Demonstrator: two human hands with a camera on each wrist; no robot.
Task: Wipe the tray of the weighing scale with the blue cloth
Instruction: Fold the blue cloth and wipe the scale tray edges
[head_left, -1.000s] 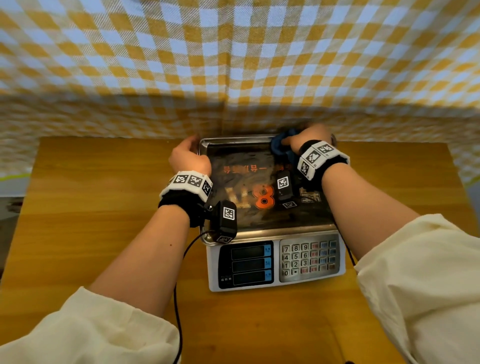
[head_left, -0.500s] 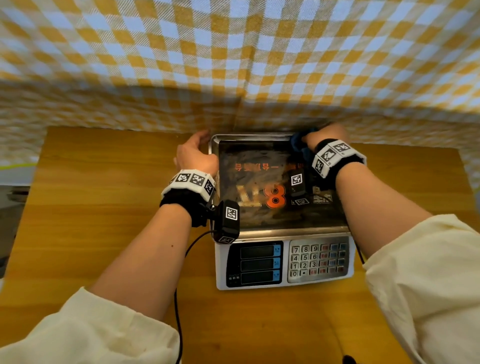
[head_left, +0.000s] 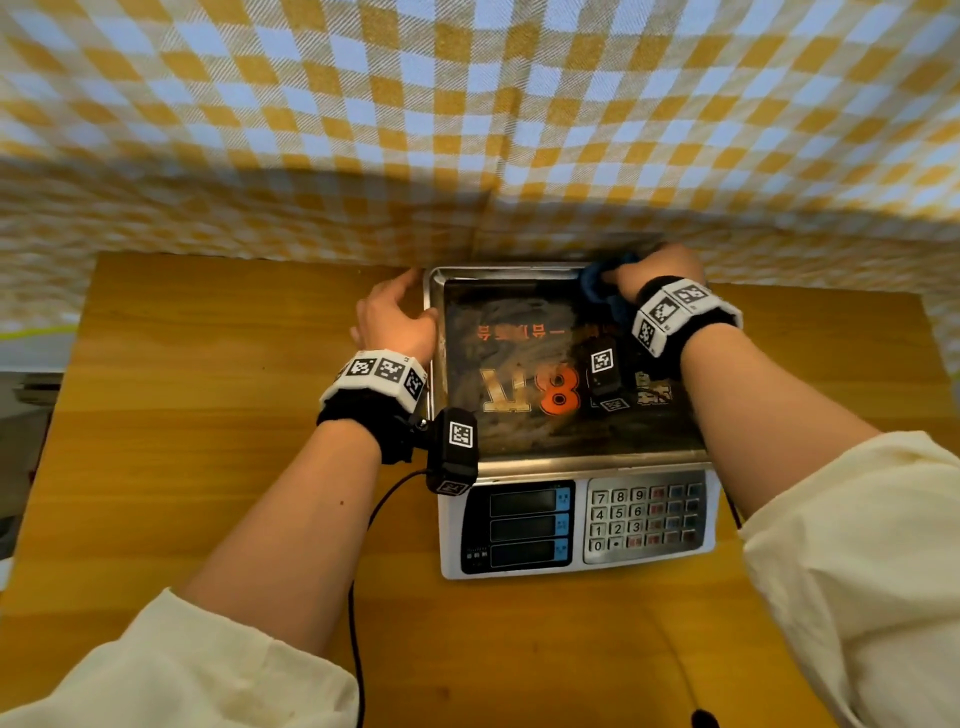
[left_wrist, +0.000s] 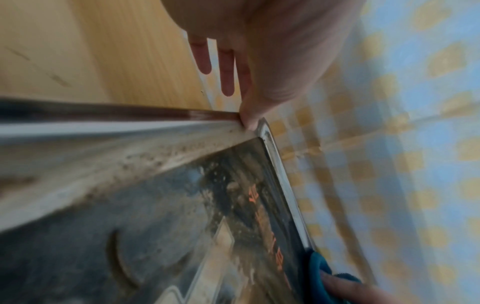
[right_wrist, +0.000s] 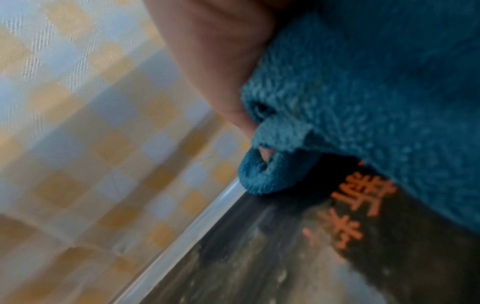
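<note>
The weighing scale (head_left: 576, 525) stands on the wooden table, and its steel tray (head_left: 571, 460) has a dark, smeared surface with orange print. My right hand (head_left: 657, 270) grips the bunched blue cloth (head_left: 597, 283) and presses it on the tray's far right part near the back rim. In the right wrist view the cloth (right_wrist: 363, 92) fills the palm over the tray (right_wrist: 259, 257). My left hand (head_left: 395, 312) rests against the tray's left rim near the far corner. The left wrist view shows its fingers (left_wrist: 227, 72) straight, one touching the rim (left_wrist: 130, 131), with the cloth (left_wrist: 322, 273) beyond.
A yellow and blue checked curtain (head_left: 467, 130) hangs right behind the scale. The scale's displays (head_left: 519, 525) and keypad (head_left: 644, 519) face me. Bare wooden tabletop (head_left: 208, 389) lies on both sides, and a black cable (head_left: 358, 597) runs down from my left wrist.
My right hand with the cloth has edged slightly to the right along the tray's far edge. The left hand keeps its place on the left rim.
</note>
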